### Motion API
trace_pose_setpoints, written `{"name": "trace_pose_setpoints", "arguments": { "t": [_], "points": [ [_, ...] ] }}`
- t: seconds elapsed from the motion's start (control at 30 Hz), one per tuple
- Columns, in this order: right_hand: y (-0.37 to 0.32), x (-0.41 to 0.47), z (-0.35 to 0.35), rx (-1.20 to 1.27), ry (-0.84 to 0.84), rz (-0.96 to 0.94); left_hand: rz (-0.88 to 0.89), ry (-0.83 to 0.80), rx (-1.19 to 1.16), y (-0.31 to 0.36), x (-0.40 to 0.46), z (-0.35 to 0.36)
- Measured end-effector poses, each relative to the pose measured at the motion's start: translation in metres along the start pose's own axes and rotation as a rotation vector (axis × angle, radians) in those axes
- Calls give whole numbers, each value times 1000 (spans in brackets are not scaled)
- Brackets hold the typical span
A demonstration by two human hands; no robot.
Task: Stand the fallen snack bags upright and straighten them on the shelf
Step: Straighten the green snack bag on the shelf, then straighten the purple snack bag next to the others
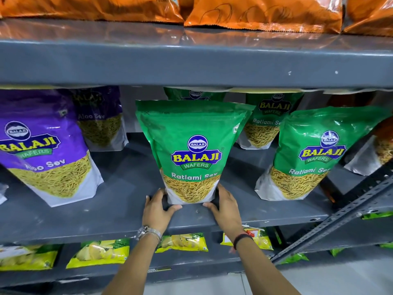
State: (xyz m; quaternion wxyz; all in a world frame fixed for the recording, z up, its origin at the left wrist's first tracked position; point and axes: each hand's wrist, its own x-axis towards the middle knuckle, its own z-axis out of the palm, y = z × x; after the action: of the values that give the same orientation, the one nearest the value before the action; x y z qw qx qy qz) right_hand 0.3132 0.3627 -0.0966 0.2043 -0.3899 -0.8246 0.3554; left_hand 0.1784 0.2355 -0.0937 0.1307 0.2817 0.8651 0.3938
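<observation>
— While the green Ratlami Sev bag (191, 150) stood upright at the front middle of the grey shelf (119, 213), how was it held?
— Left hand (158, 206) and right hand (225, 206), fingers curled, cupped its base corners, seemingly to square it.
— Surroundings?
— Steel store racking; purple Aloo Sev bag (42, 145) left, second green bag (312, 154) right, both leaning.

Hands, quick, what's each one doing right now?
Left hand: closed around the lower left corner of the green Ratlami Sev bag.
Right hand: closed around its lower right corner.
</observation>
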Motion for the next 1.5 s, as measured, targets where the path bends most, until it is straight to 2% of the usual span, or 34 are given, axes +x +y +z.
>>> {"name": "trace_pose_setpoints", "arguments": {
  "t": [0.4, 0.57, 0.63, 0.7, 0.8, 0.87, 1.03, 1.17, 1.37, 1.43, 1.5],
  "points": [
    [-2, 0, -1, 31, -21, 28, 70, 25, 6, -6, 3, 3],
    [-3, -4, -5, 74, -25, 20, 84, -16, 2, -6, 1, 4],
    [-5, -12, -7, 142, 37, 39, 75, -25, -59, -9, -5, 1],
    [-9, -27, -7, 183, 171, 34, 88, 25, -96, -13, -15, -6],
    [-27, -49, -3, 160, 351, -109, 138, 146, -89, -24, -29, -29],
    [-49, -57, 5, 138, 364, -250, 145, 234, -63, -33, -34, -50],
    [-114, -62, 54, 137, 163, -421, 62, 409, -61, -70, -35, -113],
    [-147, -40, 107, 124, -19, -380, -25, 488, -57, -115, -14, -164],
    [-187, 10, 175, 227, -352, -164, -85, 283, -152, -169, 37, -212],
    [-195, 20, 190, 223, -395, -140, -81, 165, -167, -181, 50, -220],
    [-203, 27, 203, 296, -366, -140, -29, 39, -209, -189, 61, -225]
  ]
}}
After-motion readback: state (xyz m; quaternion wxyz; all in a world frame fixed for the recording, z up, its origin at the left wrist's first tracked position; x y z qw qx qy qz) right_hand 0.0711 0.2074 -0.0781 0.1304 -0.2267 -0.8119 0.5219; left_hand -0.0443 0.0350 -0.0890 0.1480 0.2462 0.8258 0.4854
